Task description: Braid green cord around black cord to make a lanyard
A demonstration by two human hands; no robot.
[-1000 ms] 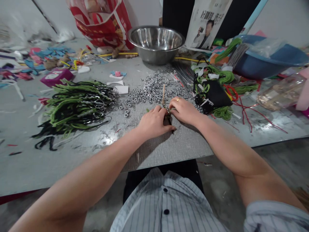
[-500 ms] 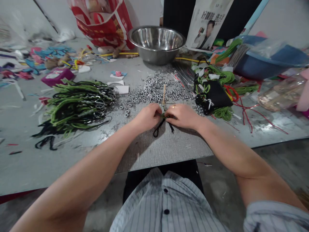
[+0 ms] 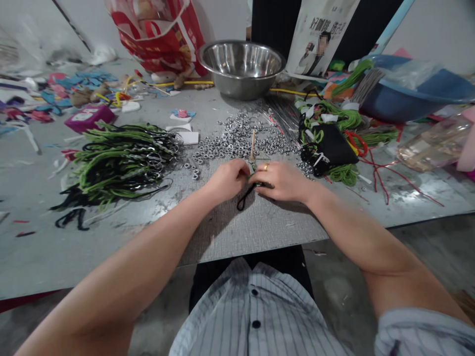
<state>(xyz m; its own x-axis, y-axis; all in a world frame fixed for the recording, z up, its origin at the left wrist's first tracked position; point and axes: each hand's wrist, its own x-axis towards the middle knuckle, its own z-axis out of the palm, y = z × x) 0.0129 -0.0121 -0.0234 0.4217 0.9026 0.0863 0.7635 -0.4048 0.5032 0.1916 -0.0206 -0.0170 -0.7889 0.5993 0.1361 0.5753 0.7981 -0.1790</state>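
Near the table's front edge, my left hand [image 3: 230, 179] is closed on a black and green cord [image 3: 243, 199], whose black loop hangs down onto the table. My right hand [image 3: 278, 180], with a ring on one finger, is closed at the same cord, its fingertips almost touching those of my left. Between the hands a thin wooden stick [image 3: 253, 143] stands up, its lower end near my fingertips. Just beyond lie many small metal nuts [image 3: 237, 133] in a spread pile. The fingertips partly hide the cord.
A bundle of green and black cords [image 3: 122, 163] lies at the left, near a purple box [image 3: 89, 117]. Behind stand a steel bowl [image 3: 241, 79] and a red bag [image 3: 159, 49]. To the right are a black pouch [image 3: 334, 143], red strings and a blue basin [image 3: 401, 96].
My right hand has shifted slightly and its fingers have spread over the cord. The black cord end that hung below it is now hidden. My left hand has barely moved.
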